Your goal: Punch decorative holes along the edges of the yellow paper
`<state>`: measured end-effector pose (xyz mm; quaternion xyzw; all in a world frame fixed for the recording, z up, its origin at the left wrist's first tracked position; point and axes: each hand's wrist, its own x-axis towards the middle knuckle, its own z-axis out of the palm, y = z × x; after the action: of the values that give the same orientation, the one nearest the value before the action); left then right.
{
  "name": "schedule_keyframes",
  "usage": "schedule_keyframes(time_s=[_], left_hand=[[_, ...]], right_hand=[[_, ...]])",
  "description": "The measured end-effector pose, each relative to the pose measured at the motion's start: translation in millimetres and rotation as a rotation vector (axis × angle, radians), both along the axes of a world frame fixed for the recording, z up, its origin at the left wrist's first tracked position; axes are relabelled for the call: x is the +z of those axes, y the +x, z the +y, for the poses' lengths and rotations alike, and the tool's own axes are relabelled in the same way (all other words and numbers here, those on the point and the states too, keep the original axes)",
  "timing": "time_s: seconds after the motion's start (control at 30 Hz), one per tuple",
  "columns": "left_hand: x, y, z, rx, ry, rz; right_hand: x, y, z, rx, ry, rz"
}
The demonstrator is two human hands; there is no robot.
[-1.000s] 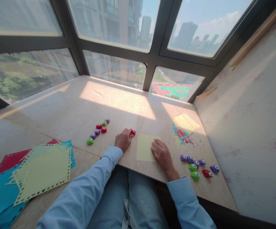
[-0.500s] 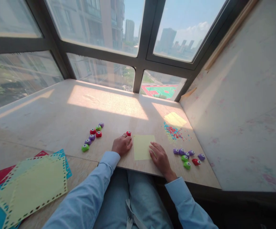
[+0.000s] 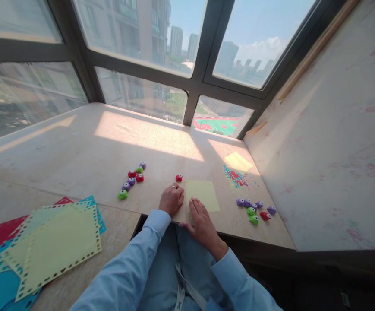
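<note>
The person's left hand (image 3: 171, 201) is loosely curled, fingers folded in together, beside the left edge of the yellow paper sheet (image 3: 206, 194), nearer than a red craft punch (image 3: 178, 177). The right hand (image 3: 203, 222) stretches flat over the sheet's near-left corner, fingers together, thumb apart.

On the table (image 3: 164, 162) before you lies one sheet (image 3: 206, 193); papers (image 3: 66, 242) are at left, confetti (image 3: 235, 177) at right.

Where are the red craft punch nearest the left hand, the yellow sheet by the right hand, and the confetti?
Red craft punch (image 3: 178, 178): head view, on its body.
Yellow sheet (image 3: 206, 193): head view, on its uncovered part.
Confetti (image 3: 235, 177): head view, among pieces mid-pile.
</note>
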<state>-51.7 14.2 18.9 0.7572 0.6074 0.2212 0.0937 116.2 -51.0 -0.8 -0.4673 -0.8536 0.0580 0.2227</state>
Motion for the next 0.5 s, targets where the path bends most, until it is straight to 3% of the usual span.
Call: schedule_keyframes(time_s=[0.2,0.33,0.5], left_hand=[[-4.6,-5.7,0.9,0.079,0.033,-0.231],[-7.3,-7.4,2.6,0.089,0.020,-0.367],[-4.4,-8.6,2.8,0.079,-0.047,-0.476]], right_hand=[[-4.3,12.2,-23.7,0.002,0.011,0.063],[2.3,27.4,-25.4,-0.045,-0.076,0.314],[7.2,28.8,-24.3,-0.237,-0.240,0.690]])
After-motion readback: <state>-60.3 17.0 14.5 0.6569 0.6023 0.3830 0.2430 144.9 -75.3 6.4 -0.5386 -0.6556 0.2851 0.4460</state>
